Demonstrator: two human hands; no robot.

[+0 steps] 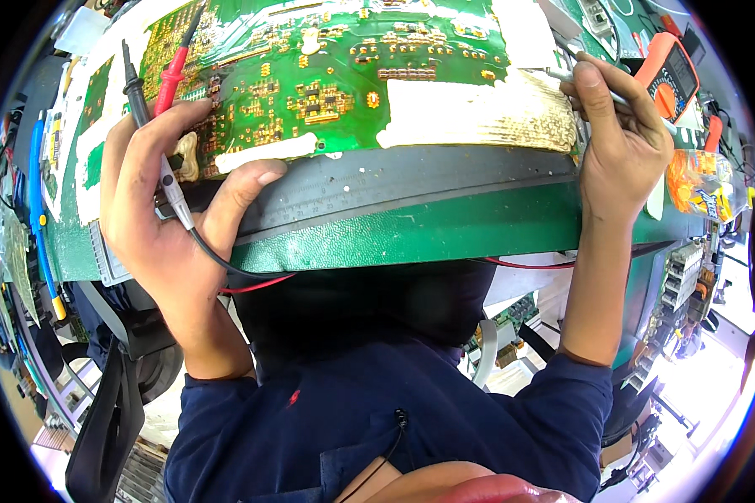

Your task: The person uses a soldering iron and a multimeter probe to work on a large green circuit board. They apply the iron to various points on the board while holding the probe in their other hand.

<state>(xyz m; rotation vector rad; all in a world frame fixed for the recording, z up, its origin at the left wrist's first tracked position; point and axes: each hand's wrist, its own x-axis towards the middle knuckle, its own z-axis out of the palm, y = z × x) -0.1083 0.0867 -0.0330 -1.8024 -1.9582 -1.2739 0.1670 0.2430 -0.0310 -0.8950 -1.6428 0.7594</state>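
A large green circuit board (pixel 352 126) with cream-white coated patches lies across the bench in front of me. At its left, my left hand (pixel 164 176) is closed around a red test probe (pixel 170 81) and a black test probe (pixel 134 88), both pointing up and away. The black probe's cable drops past my palm. At the board's right edge, my right hand (pixel 617 138) pinches a slim grey pen-shaped tool (pixel 562 75) between thumb and fingers. Its kind is unclear. Whether the tool touches the board, I cannot tell.
A grey ruled strip (pixel 352 186) runs along the board's near side, on the green bench mat (pixel 411 226). To the right are an orange multimeter (pixel 671 75) and an orange plastic packet (pixel 700 189). A blue rod-like tool (pixel 38 210) lies far left. Red cable hangs below the bench edge.
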